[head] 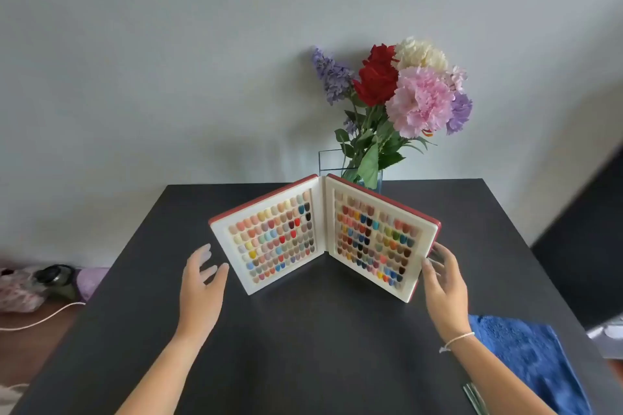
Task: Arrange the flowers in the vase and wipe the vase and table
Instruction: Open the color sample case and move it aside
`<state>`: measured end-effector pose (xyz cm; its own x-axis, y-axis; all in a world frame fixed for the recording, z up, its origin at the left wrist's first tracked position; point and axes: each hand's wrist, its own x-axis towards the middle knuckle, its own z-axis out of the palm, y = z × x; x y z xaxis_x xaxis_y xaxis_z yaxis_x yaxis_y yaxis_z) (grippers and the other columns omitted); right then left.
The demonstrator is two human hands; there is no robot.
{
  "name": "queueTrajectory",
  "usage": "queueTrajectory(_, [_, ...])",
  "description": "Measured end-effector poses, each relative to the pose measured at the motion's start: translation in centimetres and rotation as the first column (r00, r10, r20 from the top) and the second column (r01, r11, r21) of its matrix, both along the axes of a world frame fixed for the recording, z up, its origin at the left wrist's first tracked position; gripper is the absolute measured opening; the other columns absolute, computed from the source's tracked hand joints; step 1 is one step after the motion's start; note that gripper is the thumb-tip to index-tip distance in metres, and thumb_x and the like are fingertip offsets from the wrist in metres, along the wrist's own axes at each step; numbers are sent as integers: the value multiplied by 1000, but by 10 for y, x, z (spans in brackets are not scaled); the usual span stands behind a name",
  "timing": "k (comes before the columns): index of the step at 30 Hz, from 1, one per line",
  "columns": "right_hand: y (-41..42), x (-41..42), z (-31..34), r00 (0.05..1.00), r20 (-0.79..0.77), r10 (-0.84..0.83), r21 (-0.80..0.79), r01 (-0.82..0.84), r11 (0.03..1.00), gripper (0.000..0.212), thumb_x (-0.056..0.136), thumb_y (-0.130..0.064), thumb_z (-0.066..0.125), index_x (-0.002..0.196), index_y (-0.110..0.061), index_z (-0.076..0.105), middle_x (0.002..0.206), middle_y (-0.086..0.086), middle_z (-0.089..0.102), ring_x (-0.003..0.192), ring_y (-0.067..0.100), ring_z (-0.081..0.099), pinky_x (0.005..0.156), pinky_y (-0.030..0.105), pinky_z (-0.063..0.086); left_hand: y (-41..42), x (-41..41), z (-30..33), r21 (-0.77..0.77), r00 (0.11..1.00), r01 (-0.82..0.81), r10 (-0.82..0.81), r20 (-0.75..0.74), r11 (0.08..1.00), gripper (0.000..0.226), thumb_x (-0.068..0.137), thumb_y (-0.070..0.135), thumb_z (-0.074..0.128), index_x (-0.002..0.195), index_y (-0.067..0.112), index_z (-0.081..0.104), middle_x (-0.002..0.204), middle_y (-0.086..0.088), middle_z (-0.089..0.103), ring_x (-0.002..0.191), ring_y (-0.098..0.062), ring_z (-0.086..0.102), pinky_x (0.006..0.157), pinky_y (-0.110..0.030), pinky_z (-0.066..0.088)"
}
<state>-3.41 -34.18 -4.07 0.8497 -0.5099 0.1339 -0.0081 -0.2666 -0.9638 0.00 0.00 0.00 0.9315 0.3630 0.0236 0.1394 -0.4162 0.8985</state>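
A bunch of flowers [404,87], red, pink, cream and purple, stands in a clear glass vase [328,162] at the far edge of the dark table [303,347]. An open red-backed book of coloured nail swatches [323,236] stands upright on the table in front of the vase and hides its lower part. My left hand [202,283] hovers open just left of the book, not touching it. My right hand [445,283] is open, its fingertips at the book's right edge. A blue cloth [526,357] lies at the table's right front.
A grey wall rises right behind the table. On the floor at the left lie a pink patterned bundle [18,290], a dark round device [55,274] and a white cable [40,317]. A thin greenish object [475,397] rests by the cloth.
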Motion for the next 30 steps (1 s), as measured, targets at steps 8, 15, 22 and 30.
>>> queueTrajectory(8, [3, 6, -1, 999, -14, 47, 10, -47, 999, 17, 92, -9, 45, 108, -15, 51, 98, -2, 61, 83, 5, 60, 64, 7, 45, 8, 19, -5, -88, 981, 174, -180, -69, 981, 31, 89, 25, 57, 117, 31, 46, 124, 5, 56, 115, -13, 53, 94, -33, 42])
queueTrajectory(15, [9, 8, 5, 995, -39, 89, -13, -89, 996, 19, 90, -6, 49, 103, -20, 49, 98, -2, 61, 87, 13, 60, 66, 10, 47, 10, 28, -7, -81, 971, 229, -233, -44, 970, 30, 89, 23, 57, 116, 29, 47, 117, 8, 58, 104, -6, 55, 80, -19, 43])
queueTrajectory(22, [38, 18, 13, 981, -63, 183, -21, -185, 983, 20, 89, -3, 49, 100, -19, 46, 106, -1, 59, 95, 17, 59, 81, 36, 52, 19, 34, -8, -31, 975, 215, -216, -46, 976, 23, 88, 20, 58, 111, 25, 54, 114, 5, 62, 104, -11, 59, 84, -26, 49])
queueTrajectory(30, [86, 43, 25, 961, -75, 267, 31, -266, 964, 21, 89, -3, 50, 102, -20, 46, 110, -1, 57, 100, 20, 58, 88, 52, 51, 65, 44, -3, 31, 993, 121, -120, -11, 992, 18, 88, 17, 59, 103, 24, 54, 108, 6, 61, 97, -8, 58, 75, -21, 49])
